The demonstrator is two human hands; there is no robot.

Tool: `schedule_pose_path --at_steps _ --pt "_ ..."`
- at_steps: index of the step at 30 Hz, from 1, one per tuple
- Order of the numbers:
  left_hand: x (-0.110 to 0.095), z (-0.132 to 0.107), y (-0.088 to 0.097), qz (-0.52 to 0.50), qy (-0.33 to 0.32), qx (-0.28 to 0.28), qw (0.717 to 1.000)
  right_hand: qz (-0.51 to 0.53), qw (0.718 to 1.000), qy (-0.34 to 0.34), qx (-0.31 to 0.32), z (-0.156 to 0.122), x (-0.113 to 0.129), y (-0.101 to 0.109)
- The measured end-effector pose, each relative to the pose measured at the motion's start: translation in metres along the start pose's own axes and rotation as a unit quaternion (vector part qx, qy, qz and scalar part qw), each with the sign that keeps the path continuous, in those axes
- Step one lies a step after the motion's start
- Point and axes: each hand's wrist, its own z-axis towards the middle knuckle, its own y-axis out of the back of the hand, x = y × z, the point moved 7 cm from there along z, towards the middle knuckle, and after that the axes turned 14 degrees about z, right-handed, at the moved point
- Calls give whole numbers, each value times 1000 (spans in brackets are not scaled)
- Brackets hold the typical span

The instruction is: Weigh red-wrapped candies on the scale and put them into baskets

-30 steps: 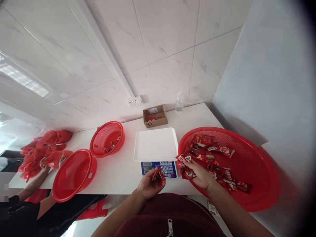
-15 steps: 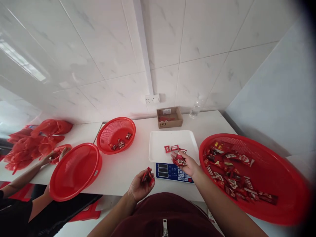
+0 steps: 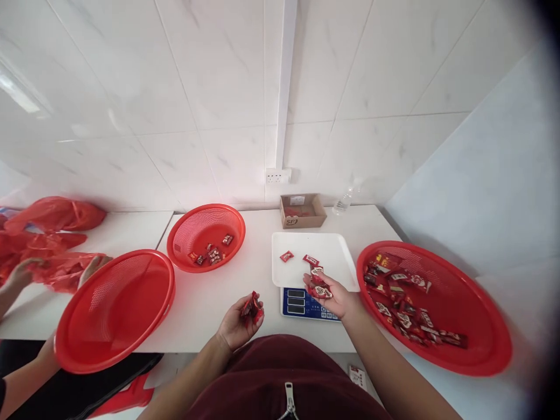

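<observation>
Above the front of the table, my left hand [image 3: 238, 322] curls around several small red wrapped snacks [image 3: 252, 307]. My right hand [image 3: 335, 296] is palm up over the near edge of the white scale tray [image 3: 280, 277], its fingers bent round red snack packets [image 3: 320, 291]. Beyond those fingers, two small red packets, one a snack packet [image 3: 286, 256], lie on the tray. The scale's blue keypad panel [image 3: 296, 302] shows below the tray, partly covered by my right hand. At my right, a large red basket [image 3: 485, 326] holds many mixed red packets [image 3: 405, 319].
A red basket [image 3: 186, 224] with several packets stands left of the scale. Nearer, another red basket [image 3: 116, 303] juts over the table edge. A cardboard box [image 3: 303, 220] and a clear bottle [image 3: 343, 201] stand by the wall. At far left, a co-worker's hands touch red bags [image 3: 61, 271].
A small packet now lies apart at the left of the tray. My view has shifted slightly. Both my hands keep their packets, and the co-worker's hands have moved among the red bags.
</observation>
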Motion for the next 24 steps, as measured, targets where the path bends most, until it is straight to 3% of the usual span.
schedule_pose_path --at_steps 4,11,14,16,18,21,24 --pt "-6 -1 7 6 8 13 1000 -11 1000 -1 4 -3 -15 -12" --pt "-20 -7 24 21 10 -2 1000 0 1000 16 -22 -6 -28 -1" --pt "-23 -9 29 64 20 -6 998 -15 999 31 -27 -13 -37 -3" --pt "-22 -9 30 122 28 -1 992 -79 996 33 -4 -22 -50 -11" --pt "-21 -8 27 208 22 12 978 -188 981 25 42 -31 -70 -24" --pt "-18 -5 13 344 0 48 938 -353 928 6 121 -44 -103 -44" --pt "-12 -1 -2 424 6 84 902 -450 881 4 146 -49 -120 -54"
